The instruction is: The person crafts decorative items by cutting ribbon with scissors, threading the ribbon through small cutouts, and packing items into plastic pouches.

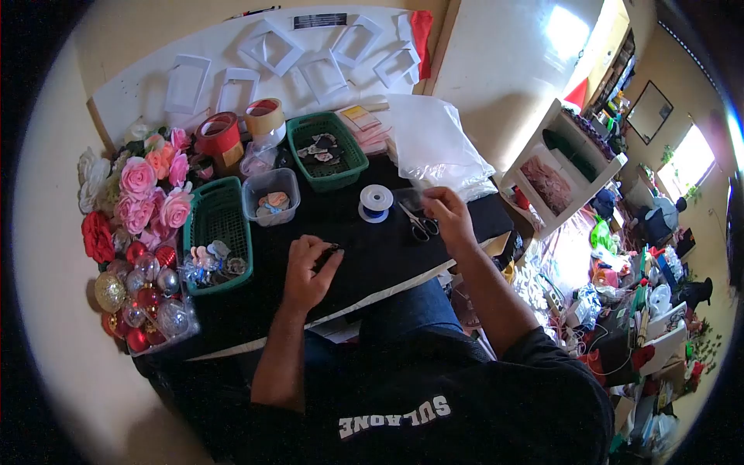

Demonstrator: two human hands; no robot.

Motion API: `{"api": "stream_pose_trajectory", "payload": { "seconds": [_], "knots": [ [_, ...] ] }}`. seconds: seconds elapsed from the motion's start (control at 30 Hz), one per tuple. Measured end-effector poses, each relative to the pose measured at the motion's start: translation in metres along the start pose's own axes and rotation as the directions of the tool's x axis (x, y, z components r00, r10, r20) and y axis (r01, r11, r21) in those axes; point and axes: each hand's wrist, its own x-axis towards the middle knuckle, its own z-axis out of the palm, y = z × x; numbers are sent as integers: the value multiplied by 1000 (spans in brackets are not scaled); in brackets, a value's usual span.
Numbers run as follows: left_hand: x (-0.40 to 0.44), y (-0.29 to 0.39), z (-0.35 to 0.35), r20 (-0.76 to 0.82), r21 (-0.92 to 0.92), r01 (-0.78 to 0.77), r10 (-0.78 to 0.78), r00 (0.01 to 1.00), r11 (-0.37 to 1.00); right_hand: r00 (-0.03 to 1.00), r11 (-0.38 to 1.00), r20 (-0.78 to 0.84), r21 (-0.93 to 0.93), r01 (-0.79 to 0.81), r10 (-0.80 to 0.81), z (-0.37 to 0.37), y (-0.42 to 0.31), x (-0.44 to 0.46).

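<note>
My left hand (pixel 308 273) is closed in a pinch over the black tablecloth (pixel 310 225), with something small and dark at its fingertips that I cannot make out. Further right, my right hand (pixel 449 215) pinches a small see-through plastic piece (pixel 409 199); its exact kind is unclear. Just below that hand lie scissors (pixel 419 225) with dark handles. Between my hands stands a white spool (pixel 377 199) wound with dark blue ribbon or thread. A clear tub (pixel 271 198) of small cut-outs sits beyond my left hand.
Green baskets (pixel 249 267) (pixel 327 180) hold small decorated pieces. Tape rolls (pixel 219 133), pink flowers (pixel 139 178) and a box of baubles (pixel 147 298) crowd the left side. White frames (pixel 271 48) lie at the back. Plastic bags (pixel 438 139) and a white shelf (pixel 562 167) are right.
</note>
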Motion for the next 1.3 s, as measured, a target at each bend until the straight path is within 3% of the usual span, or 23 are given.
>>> {"api": "stream_pose_trajectory", "payload": {
  "seconds": [0.03,0.17,0.23,0.27,0.3,0.37,0.47,0.5,0.57,0.7,0.73,0.77,0.8,0.83,0.9,0.97,1.0,1.07,1.13,1.17,1.3],
  "knots": [
    [-2,-2,-1,6,-94,-56,56,998,994,983,978,117,136,-160,145,8,-10,-6],
    [-5,3,-8,32,-10,-186,186,982,982,895,989,438,79,-128,81,48,-12,-23],
    [0,4,-8,125,-162,-104,125,984,981,837,999,546,-17,-46,48,63,-13,-25],
    [1,7,-8,292,-451,285,-161,943,846,811,999,583,-21,-46,50,70,-15,-28],
    [2,14,-12,280,-448,285,-170,945,847,784,999,619,-26,-45,51,78,-18,-30],
    [4,20,-17,332,-240,453,-366,869,859,771,999,637,23,-47,22,91,-12,-29],
    [3,3,-10,219,-219,336,-289,932,916,729,990,672,133,53,-129,105,-18,-35],
    [3,-1,-8,214,-220,340,-295,931,914,724,990,678,132,50,-127,108,-22,-35],
    [1,-7,-3,160,-230,259,-226,961,938,718,953,677,-80,294,-165,112,-26,-35],
    [1,-6,0,95,-157,245,-233,968,957,749,939,619,-51,341,-239,118,6,-27],
    [1,-6,1,9,-112,147,-147,989,983,748,940,620,-49,339,-238,118,10,-26],
    [2,-6,2,-73,-59,49,-53,996,997,815,997,574,23,78,-78,118,13,-25],
    [2,-9,4,-75,-57,51,-55,996,997,835,977,541,107,-183,98,119,16,-23],
    [2,-13,6,-98,-117,70,-82,992,991,833,977,545,107,-182,95,120,21,-23],
    [3,-12,5,-130,-177,90,-113,985,980,918,866,329,368,-339,220,121,28,-25],
    [4,-2,0,-160,-245,205,-248,955,948,920,850,332,403,-340,210,123,29,-26],
    [4,-6,4,-240,-275,98,-167,956,957,939,873,309,403,-274,152,125,28,-30],
    [2,-17,7,-259,-294,88,-168,951,952,952,936,297,311,-165,69,124,30,-32],
    [2,-21,12,-290,-388,63,-187,939,920,934,964,341,195,-182,108,123,26,-33],
    [2,-22,13,-294,-388,68,-194,936,919,916,979,375,81,-185,142,123,26,-33],
    [4,-22,5,-213,-299,191,-261,942,935,925,982,351,58,-177,146,125,11,-38]
  ]
}}
